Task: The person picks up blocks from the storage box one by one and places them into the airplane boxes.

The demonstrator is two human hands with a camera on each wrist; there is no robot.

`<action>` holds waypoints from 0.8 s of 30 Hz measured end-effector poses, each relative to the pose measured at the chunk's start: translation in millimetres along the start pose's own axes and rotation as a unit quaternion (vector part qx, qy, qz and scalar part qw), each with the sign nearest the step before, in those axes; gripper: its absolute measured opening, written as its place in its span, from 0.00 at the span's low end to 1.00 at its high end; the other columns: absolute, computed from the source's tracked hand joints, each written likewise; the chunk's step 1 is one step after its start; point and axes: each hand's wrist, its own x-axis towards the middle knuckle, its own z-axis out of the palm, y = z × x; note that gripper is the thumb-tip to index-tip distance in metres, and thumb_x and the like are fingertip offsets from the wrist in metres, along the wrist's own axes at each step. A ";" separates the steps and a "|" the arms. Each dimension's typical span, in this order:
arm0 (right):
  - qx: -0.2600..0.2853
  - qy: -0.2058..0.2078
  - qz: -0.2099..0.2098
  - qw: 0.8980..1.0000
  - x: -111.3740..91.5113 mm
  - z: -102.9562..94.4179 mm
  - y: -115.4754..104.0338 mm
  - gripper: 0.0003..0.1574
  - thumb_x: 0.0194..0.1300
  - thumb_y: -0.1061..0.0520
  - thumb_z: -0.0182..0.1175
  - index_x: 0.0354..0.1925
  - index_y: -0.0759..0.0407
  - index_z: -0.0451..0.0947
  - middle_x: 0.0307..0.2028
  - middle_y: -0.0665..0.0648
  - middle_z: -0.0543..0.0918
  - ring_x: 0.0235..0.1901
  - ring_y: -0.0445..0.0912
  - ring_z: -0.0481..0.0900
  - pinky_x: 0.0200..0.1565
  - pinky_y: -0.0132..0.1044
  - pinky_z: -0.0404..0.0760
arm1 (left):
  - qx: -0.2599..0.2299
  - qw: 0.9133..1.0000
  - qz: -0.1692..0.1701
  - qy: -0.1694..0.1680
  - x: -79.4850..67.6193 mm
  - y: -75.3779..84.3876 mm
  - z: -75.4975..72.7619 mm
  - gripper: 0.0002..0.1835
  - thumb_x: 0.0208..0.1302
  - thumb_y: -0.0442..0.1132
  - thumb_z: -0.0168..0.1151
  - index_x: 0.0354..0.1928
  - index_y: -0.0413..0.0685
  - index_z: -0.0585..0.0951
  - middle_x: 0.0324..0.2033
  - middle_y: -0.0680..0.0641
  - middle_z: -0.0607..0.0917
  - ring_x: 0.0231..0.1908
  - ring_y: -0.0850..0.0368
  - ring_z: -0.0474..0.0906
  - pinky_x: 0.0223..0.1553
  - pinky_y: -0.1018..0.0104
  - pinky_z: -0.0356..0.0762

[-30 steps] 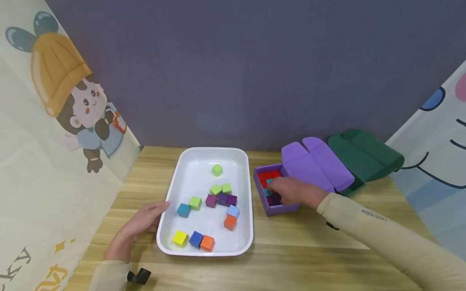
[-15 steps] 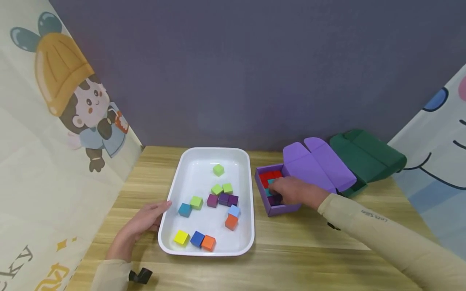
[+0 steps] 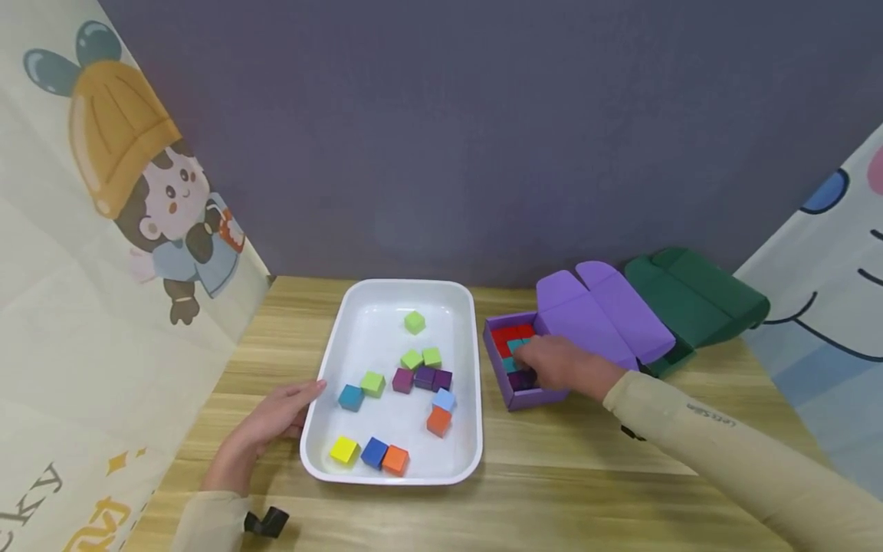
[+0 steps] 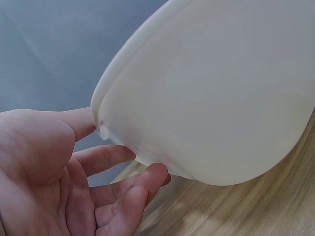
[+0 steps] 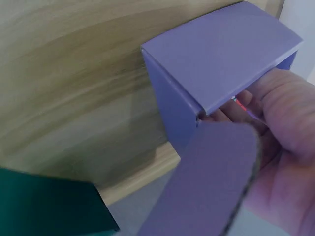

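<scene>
A white tray (image 3: 372,307) stands mid-table, holding several loose cubes: green, purple, teal, blue, orange and yellow. On its left side, my left hand (image 3: 276,414) holds the edge; the left wrist view has the thumb at the rim and curled fingers (image 4: 106,156) against the underside. My right hand (image 3: 560,362) reaches into an open purple box (image 3: 534,399). Inside lie red cubes (image 3: 507,334), teal cubes (image 3: 510,365) and dark purple cubes (image 3: 520,379). The right fingertips are at the teal cubes; box and hand hide whether they pinch one.
The purple lid (image 3: 593,314) lies folded back to the right. Behind it is an open dark green box (image 3: 697,299). A grey wall (image 3: 441,153) bounds the back of the wooden table (image 3: 552,491). Printed cloths hang at both sides.
My right hand has shifted slightly rightward inside the purple box, baring more of the teal cubes. My left hand keeps its place on the tray, and the cubes in the tray stay put.
</scene>
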 end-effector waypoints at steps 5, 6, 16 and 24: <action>0.032 0.003 0.008 0.999 -2.5 1.0 4.4 0.16 0.47 0.66 0.72 0.26 0.52 0.74 0.22 0.45 0.74 0.23 0.41 0.69 0.26 0.34 0.73 | -0.001 1.000 0.001 -0.003 1.7 0.3 0.1 0.41 0.70 0.59 0.53 0.66 0.26 0.64 0.46 0.32 0.82 0.40 0.42 0.84 0.37 0.52 0.83; 0.043 0.007 0.002 0.999 -3.3 0.6 5.6 0.16 0.47 0.66 0.73 0.26 0.53 0.74 0.22 0.45 0.74 0.22 0.41 0.69 0.26 0.34 0.73 | 0.000 1.000 0.000 -0.002 1.8 0.3 0.0 0.41 0.70 0.59 0.53 0.66 0.27 0.64 0.46 0.32 0.83 0.40 0.42 0.84 0.37 0.52 0.83; 0.007 0.079 0.018 0.997 -15.0 -13.9 15.4 0.18 0.52 0.63 0.71 0.20 0.50 0.71 0.18 0.43 0.69 0.19 0.41 0.66 0.21 0.34 0.67 | 0.001 1.000 0.004 -0.004 1.4 1.2 -2.2 0.40 0.71 0.58 0.52 0.67 0.27 0.63 0.45 0.32 0.83 0.39 0.43 0.84 0.37 0.53 0.83; -0.103 0.071 0.087 0.988 -5.4 -0.3 12.4 0.12 0.52 0.60 0.68 0.21 0.52 0.73 0.20 0.52 0.75 0.19 0.48 0.72 0.20 0.47 0.76 | 0.004 1.000 0.000 -0.005 1.0 -0.2 -1.8 0.41 0.71 0.59 0.52 0.68 0.28 0.63 0.47 0.32 0.82 0.40 0.43 0.84 0.38 0.52 0.83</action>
